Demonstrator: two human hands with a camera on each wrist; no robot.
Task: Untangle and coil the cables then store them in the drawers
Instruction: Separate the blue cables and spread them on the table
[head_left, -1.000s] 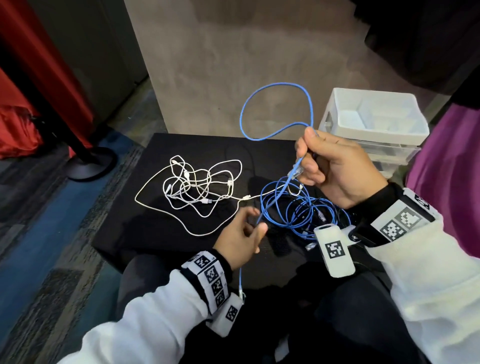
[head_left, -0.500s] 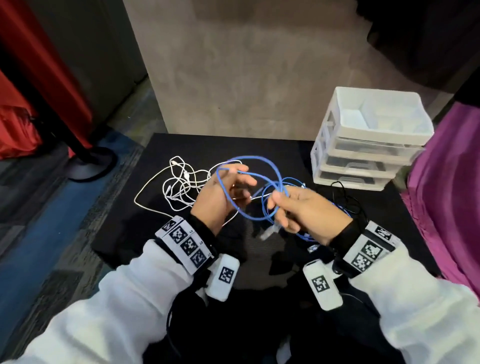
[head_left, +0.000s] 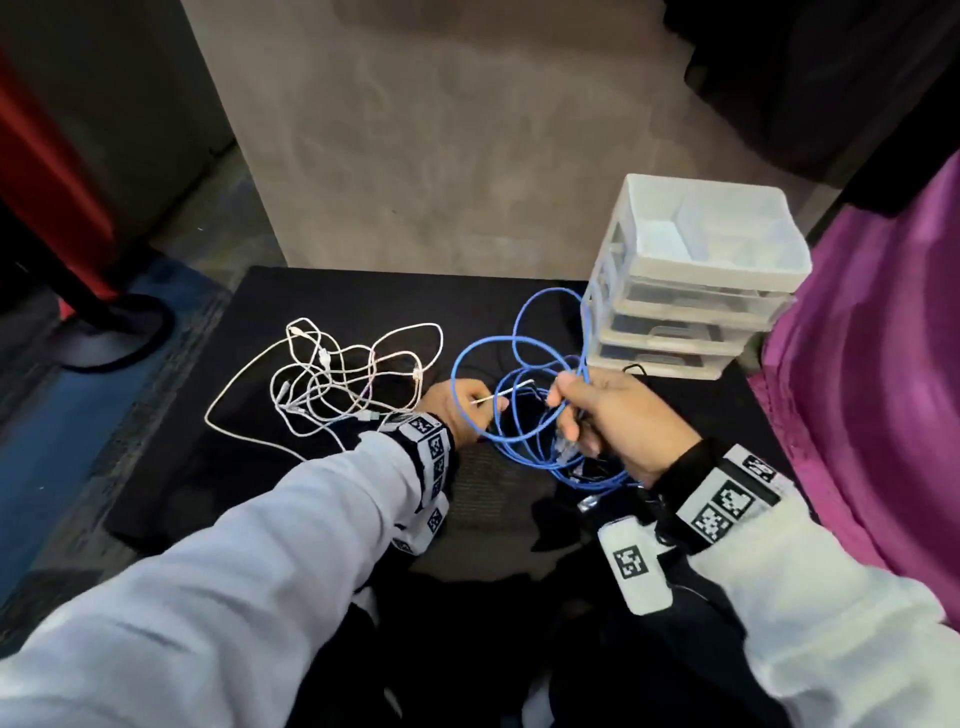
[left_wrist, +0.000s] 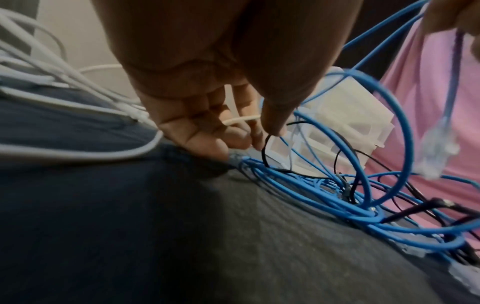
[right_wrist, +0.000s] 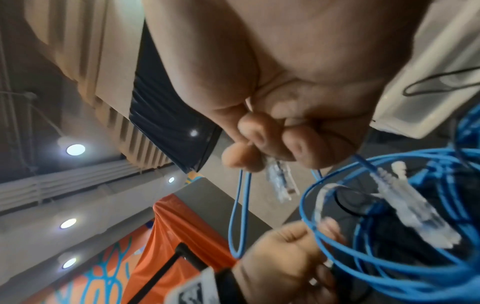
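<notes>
A blue network cable (head_left: 519, 358) lies in tangled loops on the black table (head_left: 322, 296), mixed with a thin black cable (left_wrist: 265, 148). My right hand (head_left: 563, 415) grips several blue loops and pinches a clear plug (right_wrist: 278, 181) that hangs below its fingers. My left hand (head_left: 491, 408) is low on the table beside it, fingers curled round a blue loop, and a white cable end (head_left: 501, 392) sticks out between them. To the left lies a tangled white cable (head_left: 332, 384). A second clear plug (right_wrist: 415, 209) dangles among the blue loops.
A white three-drawer plastic unit (head_left: 696, 275) stands at the table's back right corner, drawers closed, blue loops touching its left side. Purple fabric (head_left: 872, 364) hangs at the right. A black stand base (head_left: 114, 332) and red cloth sit on the floor to the left.
Both hands have moved right and down toward the blue tangle near the drawers. The blue loops have spread wider. The left hand now sits low on the table.
</notes>
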